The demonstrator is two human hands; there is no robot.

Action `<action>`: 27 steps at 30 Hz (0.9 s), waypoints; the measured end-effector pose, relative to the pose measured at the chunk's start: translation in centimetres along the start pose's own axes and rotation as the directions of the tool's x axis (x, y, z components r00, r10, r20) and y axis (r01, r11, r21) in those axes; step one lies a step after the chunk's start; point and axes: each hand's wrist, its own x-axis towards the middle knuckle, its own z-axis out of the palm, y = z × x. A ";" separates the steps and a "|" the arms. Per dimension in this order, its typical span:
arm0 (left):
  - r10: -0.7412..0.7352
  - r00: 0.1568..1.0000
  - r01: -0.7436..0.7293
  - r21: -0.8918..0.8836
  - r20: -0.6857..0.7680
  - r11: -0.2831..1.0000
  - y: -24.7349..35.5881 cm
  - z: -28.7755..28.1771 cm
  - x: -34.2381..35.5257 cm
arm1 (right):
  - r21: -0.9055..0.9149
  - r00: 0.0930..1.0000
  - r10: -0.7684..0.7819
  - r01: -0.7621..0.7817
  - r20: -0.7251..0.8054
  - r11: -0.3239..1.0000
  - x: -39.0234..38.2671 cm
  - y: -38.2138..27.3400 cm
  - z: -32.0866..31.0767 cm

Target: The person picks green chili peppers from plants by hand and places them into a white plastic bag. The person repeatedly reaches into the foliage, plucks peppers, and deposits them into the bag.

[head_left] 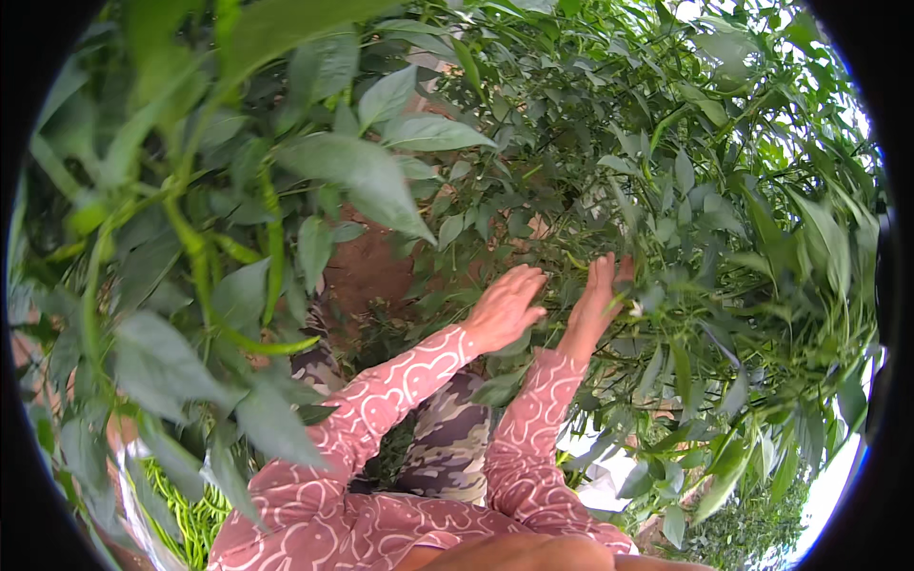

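Both bare hands, in pink patterned sleeves, reach into leafy pepper plants in the head view. My left hand (pixel 506 305) is open, palm down, its fingers stretched toward the foliage at the centre. To its right, my right hand (pixel 595 305) is open too, fingers straight up and partly behind leaves. A small pale-green pepper (pixel 576 262) hangs just left of its fingertips, and a white flower (pixel 636 309) is beside it. I cannot make out anything held in either hand.
Long green peppers (pixel 200 266) hang among large leaves at the left. A bag of picked peppers (pixel 181 509) is at the lower left, beside me. Dense plants (pixel 743 190) fill the right. Brown soil (pixel 371 281) shows between rows, near my camouflage trousers (pixel 443 438).
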 end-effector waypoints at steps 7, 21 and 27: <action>0.149 0.953 -0.072 -0.280 0.264 0.957 0.1 7.4 1.0 | 0.229 0.985 -0.137 0.158 -0.107 0.961 0.8 0.7 -4.6; 0.315 0.936 -0.165 -0.591 0.159 0.789 0.0 9.3 -2.5 | 0.414 0.980 0.136 -0.184 0.142 0.891 4.8 -1.8 -11.1; -0.344 0.905 0.169 -0.532 -0.250 0.830 -5.5 3.8 -5.0 | 0.370 0.973 0.177 -0.220 0.148 0.903 2.6 0.0 -12.2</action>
